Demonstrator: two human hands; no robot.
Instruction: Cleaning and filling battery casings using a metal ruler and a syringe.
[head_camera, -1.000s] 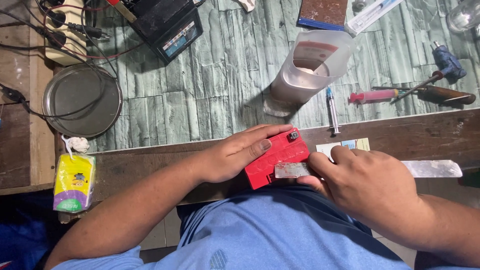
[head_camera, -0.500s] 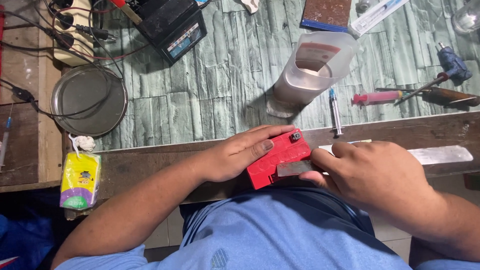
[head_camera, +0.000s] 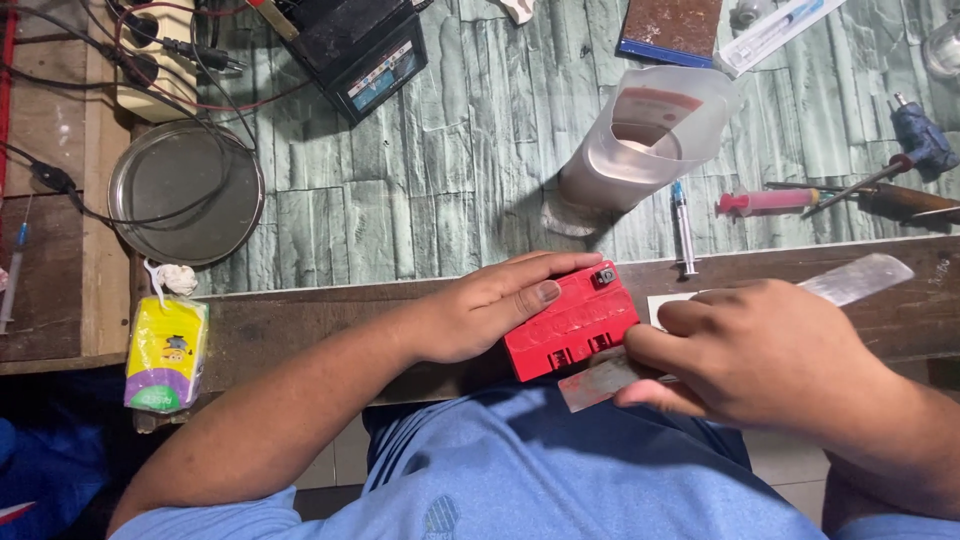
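Red battery case (head_camera: 570, 322) lies at the worktop (head_camera: 300, 320) edge, long axis slanting up to the right. My left hand (head_camera: 490, 310) presses flat on its left end; my right hand (head_camera: 760, 350), closed around a flat metal blade (head_camera: 610, 378), sits just right.

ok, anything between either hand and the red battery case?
Nothing visible. The left hand rests directly on the red battery case; the right hand presses a flat metal blade against its near edge.
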